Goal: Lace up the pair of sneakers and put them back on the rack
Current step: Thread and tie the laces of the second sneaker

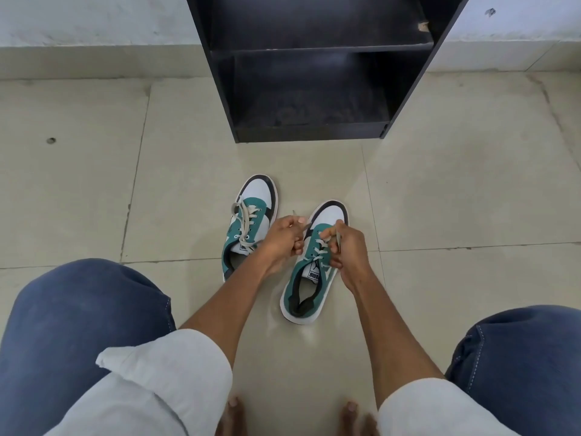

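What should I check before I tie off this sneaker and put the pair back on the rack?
1. Left hand pinches a lace end: ok.
2. Right hand pinches the other lace end: ok.
3. Right sneaker laced through every eyelet: cannot tell, fingers cover some.
4. Left sneaker tied: not ok, laces lie loose.
5. Rack bottom shelf free: ok.
6. Both sneakers upright on the floor: ok.

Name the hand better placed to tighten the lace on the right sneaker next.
Right, narrowly. The right hand sits over the right sneaker eyelets with a lace end pinched; the left hand holds the other end off beside it.
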